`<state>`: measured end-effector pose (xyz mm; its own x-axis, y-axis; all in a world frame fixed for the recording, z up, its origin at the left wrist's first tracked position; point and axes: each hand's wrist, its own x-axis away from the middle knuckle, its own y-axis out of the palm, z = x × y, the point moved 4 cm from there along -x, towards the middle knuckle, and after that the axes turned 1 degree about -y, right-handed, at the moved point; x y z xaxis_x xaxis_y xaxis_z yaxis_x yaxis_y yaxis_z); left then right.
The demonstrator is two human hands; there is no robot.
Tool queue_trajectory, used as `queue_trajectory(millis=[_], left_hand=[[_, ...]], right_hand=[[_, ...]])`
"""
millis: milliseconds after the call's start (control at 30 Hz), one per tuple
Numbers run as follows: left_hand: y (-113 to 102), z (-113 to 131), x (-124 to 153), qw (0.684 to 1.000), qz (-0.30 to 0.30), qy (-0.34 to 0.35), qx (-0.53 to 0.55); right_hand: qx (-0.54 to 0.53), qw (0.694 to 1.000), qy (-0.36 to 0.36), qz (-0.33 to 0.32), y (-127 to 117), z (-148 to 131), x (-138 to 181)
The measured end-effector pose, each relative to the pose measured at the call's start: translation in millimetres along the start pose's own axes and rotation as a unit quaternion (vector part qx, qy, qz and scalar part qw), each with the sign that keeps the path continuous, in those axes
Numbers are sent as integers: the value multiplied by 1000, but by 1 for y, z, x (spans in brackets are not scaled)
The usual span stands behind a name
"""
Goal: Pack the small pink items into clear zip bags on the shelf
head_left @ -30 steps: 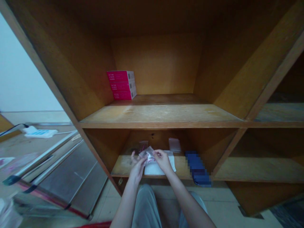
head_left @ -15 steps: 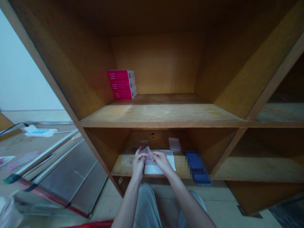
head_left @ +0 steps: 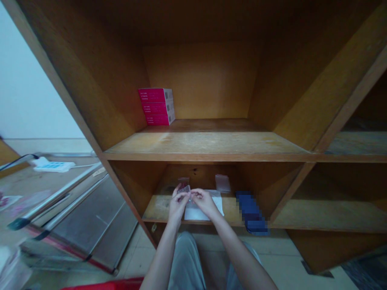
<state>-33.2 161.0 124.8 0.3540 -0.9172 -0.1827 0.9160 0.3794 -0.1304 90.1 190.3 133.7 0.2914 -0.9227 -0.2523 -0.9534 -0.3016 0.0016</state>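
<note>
Small clear bag (head_left: 185,189), long axis sideways, between left hand (head_left: 178,204), right hand (head_left: 204,201)

Dim, warm-toned light fills the brown wooden shelf unit (head_left: 205,147); its upper compartment sinks into deep shadow toward the top. Brighter daylight comes from the pale wall (head_left: 27,104) at left. Wide-angle distortion bends the frame's edges outward. The small clear plastic bag (head_left: 185,190) is soft and blurred.
</note>
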Motion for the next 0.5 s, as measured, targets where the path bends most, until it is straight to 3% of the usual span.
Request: queue_trajectory(millis=[167, 367, 500], left_hand=[[0, 1, -1, 999, -13, 47, -5], [0, -1, -1, 998, -18, 59, -22], [0, 1, 0, 998, -14, 63, -11]], right_hand=[[34, 999, -12, -4, -1, -5, 1], [27, 999, -12, 14, -3, -7, 1], [53, 998, -25, -9, -1, -15, 3]])
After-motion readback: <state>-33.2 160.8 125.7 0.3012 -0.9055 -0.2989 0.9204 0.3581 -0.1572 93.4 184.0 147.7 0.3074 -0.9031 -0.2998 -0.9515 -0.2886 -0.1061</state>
